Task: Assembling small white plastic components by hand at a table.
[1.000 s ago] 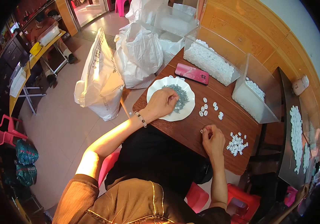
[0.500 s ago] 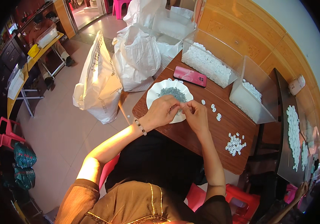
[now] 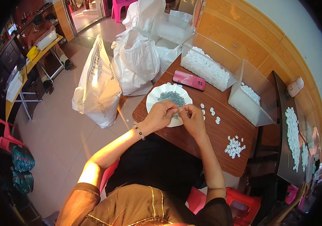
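Note:
My left hand [image 3: 160, 115] and my right hand [image 3: 193, 119] meet fingertip to fingertip over the near edge of a white, wavy-rimmed plate [image 3: 152, 101]. Both are pinched closed; whatever lies between the fingers is too small to make out. A heap of tiny grey-green pieces [image 3: 171, 98] fills the middle of the plate. Just right of my right hand lie several small white oval pieces with holes [image 3: 212, 113]. Farther right, a loose pile of similar white pieces [image 3: 235, 147] is spread near the table's edge.
A pink phone [image 3: 189, 80] lies behind the plate on the brown table [image 3: 176, 137]. Clear bins [image 3: 206, 67] of white pieces stand at the back and right. White sacks [image 3: 99, 88] crowd the floor at the far left. Another person sits at a yellow table [image 3: 38, 56].
The view has shifted slightly. My hands stay pinched together, with the right hand a little farther left relative to the white pieces; more of those pieces show beside it.

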{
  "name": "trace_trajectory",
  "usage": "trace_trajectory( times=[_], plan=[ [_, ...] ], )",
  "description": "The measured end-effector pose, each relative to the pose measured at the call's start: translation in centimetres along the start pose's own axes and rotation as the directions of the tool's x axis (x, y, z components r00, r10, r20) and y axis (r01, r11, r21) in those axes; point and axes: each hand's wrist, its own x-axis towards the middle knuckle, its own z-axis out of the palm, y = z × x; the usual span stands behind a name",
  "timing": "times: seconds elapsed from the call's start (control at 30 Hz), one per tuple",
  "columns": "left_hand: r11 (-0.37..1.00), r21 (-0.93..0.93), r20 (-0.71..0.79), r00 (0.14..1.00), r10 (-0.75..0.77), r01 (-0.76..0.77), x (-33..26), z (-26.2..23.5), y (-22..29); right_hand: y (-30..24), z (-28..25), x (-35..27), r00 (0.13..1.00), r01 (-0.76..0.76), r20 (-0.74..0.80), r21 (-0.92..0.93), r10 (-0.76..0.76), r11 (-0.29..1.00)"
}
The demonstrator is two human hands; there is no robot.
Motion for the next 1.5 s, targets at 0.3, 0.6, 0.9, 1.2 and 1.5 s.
trace_trajectory(
  times=[0.3, 0.6, 0.9, 1.2, 1.5],
  plan=[
    [0.986, -0.117, 0.051, 0.992, -0.113, 0.119, -0.1, -0.2, 0.1, -2.2, 0.5, -0.7, 0.990, 0.119, -0.066, -0.125, -0.127, 0.985],
    [0.960, -0.237, 0.013, 0.988, -0.152, 0.151, -0.1, 0.3, 0.3, -2.1, 0.4, -0.2, 0.986, 0.124, -0.103, -0.070, -0.131, 0.990],
    [0.958, 0.235, -0.139, 0.970, 0.199, -0.163, -0.5, 0.8, 0.7, -0.8, 0.3, 0.2, 0.997, -0.070, -0.018, 0.153, 0.073, 0.986],
    [0.920, 0.312, -0.187, 0.934, 0.304, -0.236, -0.3, 1.1, 0.6, -0.4, 0.3, 0.3, 0.995, -0.094, 0.009, 0.224, 0.094, 0.970],
    [0.903, 0.323, -0.187, 0.916, 0.355, -0.284, -0.4, 1.2, 0.2, -1.3, 0.3, 0.0, 0.991, -0.128, -0.002, 0.327, 0.137, 0.936]
  ],
)
